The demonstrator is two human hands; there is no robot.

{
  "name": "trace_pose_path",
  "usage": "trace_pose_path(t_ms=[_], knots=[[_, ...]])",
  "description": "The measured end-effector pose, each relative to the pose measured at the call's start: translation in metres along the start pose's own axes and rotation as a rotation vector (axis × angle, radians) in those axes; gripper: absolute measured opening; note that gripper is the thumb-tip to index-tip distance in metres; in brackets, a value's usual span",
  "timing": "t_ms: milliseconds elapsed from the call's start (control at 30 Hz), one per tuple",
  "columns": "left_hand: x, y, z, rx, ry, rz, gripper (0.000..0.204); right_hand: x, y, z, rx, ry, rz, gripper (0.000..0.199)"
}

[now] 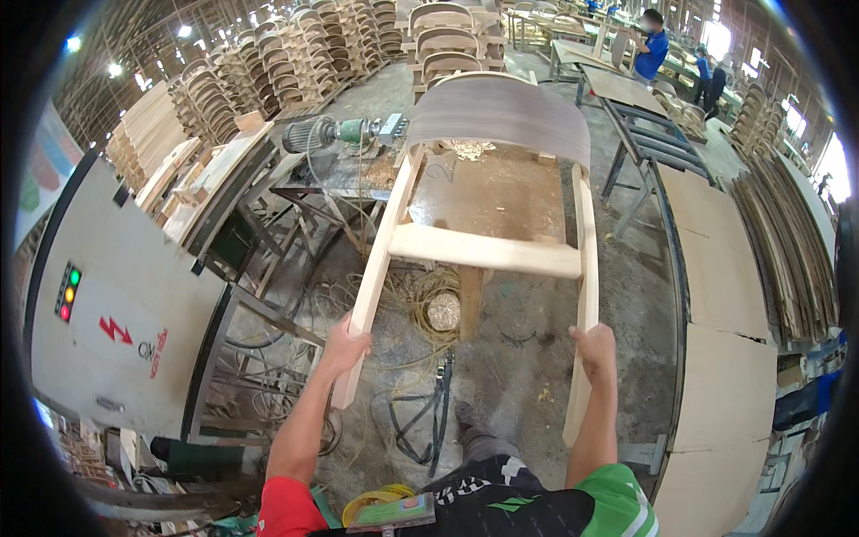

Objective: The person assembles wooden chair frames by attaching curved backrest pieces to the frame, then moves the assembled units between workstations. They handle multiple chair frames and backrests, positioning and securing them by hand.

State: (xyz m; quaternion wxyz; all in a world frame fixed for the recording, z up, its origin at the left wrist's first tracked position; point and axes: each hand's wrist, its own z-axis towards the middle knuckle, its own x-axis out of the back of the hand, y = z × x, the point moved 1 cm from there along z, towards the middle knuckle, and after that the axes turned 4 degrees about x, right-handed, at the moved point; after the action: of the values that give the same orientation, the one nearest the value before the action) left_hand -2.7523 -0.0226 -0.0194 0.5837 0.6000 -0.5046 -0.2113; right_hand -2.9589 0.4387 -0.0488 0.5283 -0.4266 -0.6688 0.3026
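Frame (pixel 488 251) of pale wood, held in both hands in front of the wearer, its 2 legs pointing back toward the body. Nearest, at the lower edge, are a badge (pixel 391 511), a red sleeve (pixel 291 508) on the left arm and a green sleeve (pixel 617 501) on the right. The left hand (pixel 347 347) is closed around the left leg (pixel 371 286) near its end; the right hand (pixel 595 347) is closed around the right leg (pixel 587 295), thumb toward the inner side. A crossbar joins the legs beyond the hands, and a wide, curved, grey-brown panel (pixel 501 116) spans the far end.

Between the legs, a black hose (pixel 434 407) and a yellowish coil (pixel 436 300) lie on the concrete floor (pixel 510 385). To the left stands a grey cabinet (pixel 134 313) with 3 lights: green, yellow and red. To the right, brown sheets (pixel 725 394) cover a long bench.

Farther ahead, the panel overlaps a brown board (pixel 488 197) in view; whether they touch, I cannot tell. Beside the board is a motor (pixel 309 135) with a green section. Beyond rise tall stacks (pixel 291 58) of curved wooden parts, and at upper right a person in blue (pixel 653 55) handles wood.
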Motion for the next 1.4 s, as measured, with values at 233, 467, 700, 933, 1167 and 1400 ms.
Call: trace_pose_path(t_ms=[233, 467, 700, 933, 1167, 1400], knots=[[0.004, 0.017, 0.159, 0.064, -0.003, 0.029, 0.043, -0.069, -0.065, 0.135, 0.003, -0.013, -0.052, 0.033], [-0.002, 0.013, 0.239, 0.048, -0.037, 0.029, 0.052, -0.106, -0.068, 0.204, 0.008, -0.025, 0.003, 0.033], [-0.005, 0.007, 0.285, 0.047, -0.059, 0.051, 0.056, -0.125, -0.070, 0.225, 0.015, -0.003, -0.015, 0.036], [-0.005, -0.020, 0.309, -0.159, 0.110, 0.447, 0.052, -0.135, -0.116, 0.213, 0.204, 0.053, -0.609, 0.048], [-0.035, -0.029, 0.306, 0.071, 0.238, 0.574, 0.043, -0.135, -0.101, 0.208, 0.346, 0.119, -0.669, 0.045], [-0.023, -0.048, 0.258, 0.048, 0.297, 0.613, 0.048, -0.126, -0.083, 0.182, 0.405, 0.103, -0.763, 0.043]])
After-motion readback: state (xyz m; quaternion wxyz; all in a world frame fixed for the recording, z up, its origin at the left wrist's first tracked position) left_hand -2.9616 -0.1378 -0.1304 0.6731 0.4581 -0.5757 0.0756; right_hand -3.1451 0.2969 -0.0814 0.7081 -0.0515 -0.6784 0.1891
